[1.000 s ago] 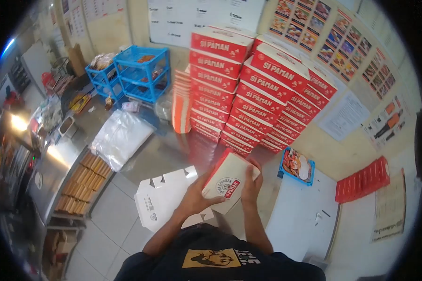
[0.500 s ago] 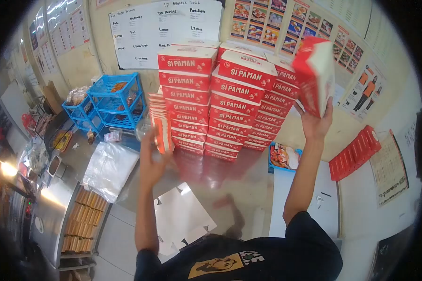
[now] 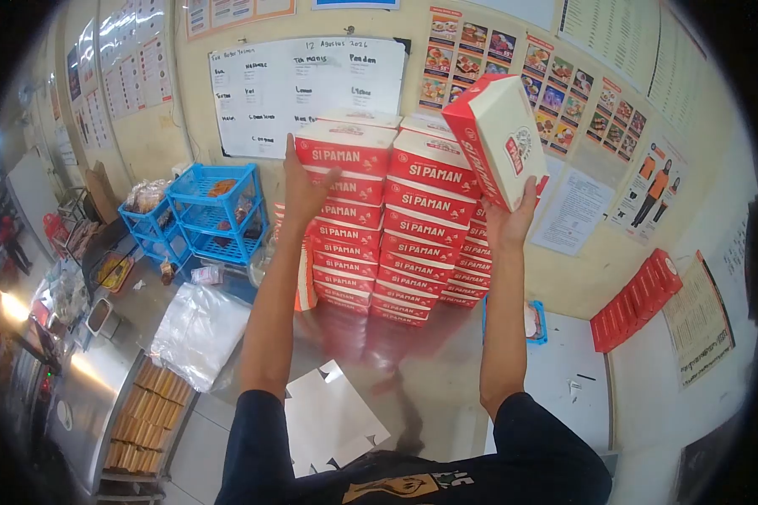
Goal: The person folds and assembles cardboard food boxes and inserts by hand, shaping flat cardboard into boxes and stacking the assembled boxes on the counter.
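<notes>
My right hand [image 3: 511, 215] grips a red and white cardboard box [image 3: 505, 139] by its lower end and holds it up, tilted, at the right of the stacks. My left hand [image 3: 306, 189] is at the left side of the top box [image 3: 343, 156] on the left stack, fingers pointing up and thumb apart across its front. Whether it presses on that box is hard to tell. Beside it stands the middle stack of boxes [image 3: 423, 225], lettered "SI PAMAN". A further stack [image 3: 472, 261] is partly hidden behind my right arm.
A flat white cardboard blank [image 3: 337, 417] lies near me on the metal table. On the left are clear plastic bags [image 3: 198, 328] and blue racks [image 3: 215, 210]. More red boxes [image 3: 636, 299] lean at the right wall. A blue tray [image 3: 537, 322] sits behind my right arm.
My left hand has risen from beside the folded red cartons to the top of the left stack. The box in my right hand has swung left and turned, its lid now showing.
</notes>
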{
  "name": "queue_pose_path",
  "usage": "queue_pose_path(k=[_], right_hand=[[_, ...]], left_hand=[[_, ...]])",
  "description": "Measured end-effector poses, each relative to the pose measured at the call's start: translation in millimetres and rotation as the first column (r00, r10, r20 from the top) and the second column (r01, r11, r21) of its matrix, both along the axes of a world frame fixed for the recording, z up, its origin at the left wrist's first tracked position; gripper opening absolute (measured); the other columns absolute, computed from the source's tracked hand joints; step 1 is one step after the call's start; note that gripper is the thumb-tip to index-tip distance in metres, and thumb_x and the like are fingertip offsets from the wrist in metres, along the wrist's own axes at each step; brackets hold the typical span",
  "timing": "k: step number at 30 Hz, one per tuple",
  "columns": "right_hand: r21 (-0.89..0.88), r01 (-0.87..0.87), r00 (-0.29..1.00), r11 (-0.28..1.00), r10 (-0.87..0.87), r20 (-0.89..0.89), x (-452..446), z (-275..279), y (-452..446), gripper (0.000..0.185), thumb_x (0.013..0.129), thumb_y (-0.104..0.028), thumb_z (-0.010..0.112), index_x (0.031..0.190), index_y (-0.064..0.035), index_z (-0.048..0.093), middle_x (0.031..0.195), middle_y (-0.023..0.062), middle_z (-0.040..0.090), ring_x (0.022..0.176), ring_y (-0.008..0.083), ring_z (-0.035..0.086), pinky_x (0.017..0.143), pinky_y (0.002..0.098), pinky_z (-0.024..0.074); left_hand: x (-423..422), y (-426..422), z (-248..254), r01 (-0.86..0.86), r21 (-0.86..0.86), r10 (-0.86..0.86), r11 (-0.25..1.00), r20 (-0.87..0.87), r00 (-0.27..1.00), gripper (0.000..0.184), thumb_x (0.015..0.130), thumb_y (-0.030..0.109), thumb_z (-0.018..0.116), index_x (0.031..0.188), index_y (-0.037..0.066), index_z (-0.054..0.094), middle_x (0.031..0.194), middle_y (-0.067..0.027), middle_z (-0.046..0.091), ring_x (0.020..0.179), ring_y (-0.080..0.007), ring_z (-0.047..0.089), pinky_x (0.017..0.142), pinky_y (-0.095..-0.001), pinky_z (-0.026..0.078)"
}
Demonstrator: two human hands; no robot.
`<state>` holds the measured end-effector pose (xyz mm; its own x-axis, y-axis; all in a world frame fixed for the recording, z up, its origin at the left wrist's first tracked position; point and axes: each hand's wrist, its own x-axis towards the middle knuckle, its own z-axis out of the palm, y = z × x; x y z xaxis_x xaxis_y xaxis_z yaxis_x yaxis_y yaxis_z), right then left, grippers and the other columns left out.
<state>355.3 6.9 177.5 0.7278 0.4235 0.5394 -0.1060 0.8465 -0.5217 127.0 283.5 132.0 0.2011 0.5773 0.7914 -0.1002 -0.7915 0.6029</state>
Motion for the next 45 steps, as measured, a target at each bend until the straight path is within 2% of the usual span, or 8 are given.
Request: queue_pose_path(k=[14,20,24,32,35,39,43,45], right_hand=[[-0.499,0.431,0.848,0.752,-0.148,0.509,-10,120,75,0.07,0.092,-0.063,0.055,0.128,-0.0031,0.06,0.093,0.0032,0.062,0.075,0.0114,0.049,0.06,0.0283,0.0352],[-0.839,0.353,0.868,0.414,0.19,0.459,-2,145,191,0.044,0.092,-0.059,0.051,0.098,-0.0156,0.056,0.071,-0.0027,0.051,0.061,0.0104,0.043,0.063,0.0339,0.0393],[-0.853,0.399,0.881,0.335,0.119,0.458,-6,140,219,0.046,0.092,-0.055,0.051,0.112,-0.0143,0.059,0.086,0.0018,0.059,0.071,0.012,0.054,0.06,0.0303,0.0439],[-0.859,0.448,0.894,0.248,-0.101,0.437,19,129,250,0.06,0.093,-0.06,0.049,0.126,-0.0118,0.063,0.103,0.0114,0.069,0.084,0.0169,0.066,0.067,0.0412,0.0539],[-0.56,0.828,0.555,0.017,-0.166,0.815,40,139,255,0.066,0.092,-0.064,0.051,0.126,-0.0088,0.063,0.104,0.0161,0.07,0.09,0.0186,0.067,0.074,0.0385,0.0548],[0.105,0.757,0.336,0.645,-0.522,0.784,-102,98,100,0.034,0.099,-0.035,0.058,0.116,-0.006,0.061,0.102,0.0193,0.07,0.095,0.0287,0.069,0.076,0.0391,0.0523],[-0.409,0.398,0.435,0.821,0.223,0.872,-175,-83,-8,0.024,0.098,-0.018,0.059,0.117,-0.003,0.062,0.085,0.0063,0.066,0.079,0.0158,0.061,0.071,0.0337,0.0498],[-0.883,0.153,0.43,0.445,0.774,0.464,-190,-186,-37,0.031,0.089,-0.021,0.072,0.115,-0.0055,0.065,0.109,0.0148,0.067,0.099,0.0228,0.063,0.087,0.0377,0.0506]], left_hand=[[-22,-63,-40,-0.338,-0.096,0.352,0.936,0.268,0.897,0.081,0.086,0.024,0.078,0.149,-0.002,0.033,0.145,-0.0274,0.039,0.133,-0.0398,0.042,0.11,-0.0466,0.037],[-77,-190,-196,0.102,-0.233,-0.143,0.967,-0.163,0.976,0.041,0.08,0.022,0.082,0.11,0.002,0.063,0.096,-0.0152,0.066,0.089,-0.0326,0.064,0.079,-0.044,0.05],[-138,-281,-374,0.078,-0.426,-0.427,0.901,-0.844,0.325,0.079,0.069,0.063,0.08,0.127,0.013,0.061,0.118,-0.0196,0.06,0.117,-0.0392,0.055,0.096,-0.0532,0.048],[-216,-361,-355,-0.077,-0.474,-0.433,0.877,-0.851,0.299,0.104,0.059,0.073,0.081,0.143,0.017,0.054,0.138,-0.0161,0.046,0.132,-0.0391,0.037,0.106,-0.058,0.031],[-221,-362,-363,-0.045,-0.397,-0.358,0.917,-0.866,0.349,0.094,0.066,0.068,0.079,0.142,0.017,0.056,0.14,-0.0143,0.046,0.131,-0.0383,0.039,0.107,-0.0562,0.033],[-229,-361,-392,0.032,-0.21,-0.201,0.977,-0.868,0.455,0.06,0.085,0.045,0.07,0.137,0.017,0.059,0.14,-0.0119,0.048,0.128,-0.0383,0.043,0.107,-0.0547,0.034],[-224,-340,-455,0.1,-0.253,-0.272,0.962,-0.875,0.401,0.03,0.095,0.024,0.059,0.123,0.014,0.067,0.128,-0.0121,0.06,0.12,-0.0359,0.054,0.096,-0.0494,0.046],[-221,-330,-416,0.05,-0.275,-0.271,0.96,-0.876,0.399,0.025,0.097,0.021,0.055,0.116,0.012,0.068,0.117,-0.0131,0.064,0.11,-0.0355,0.06,0.089,-0.0478,0.049]])
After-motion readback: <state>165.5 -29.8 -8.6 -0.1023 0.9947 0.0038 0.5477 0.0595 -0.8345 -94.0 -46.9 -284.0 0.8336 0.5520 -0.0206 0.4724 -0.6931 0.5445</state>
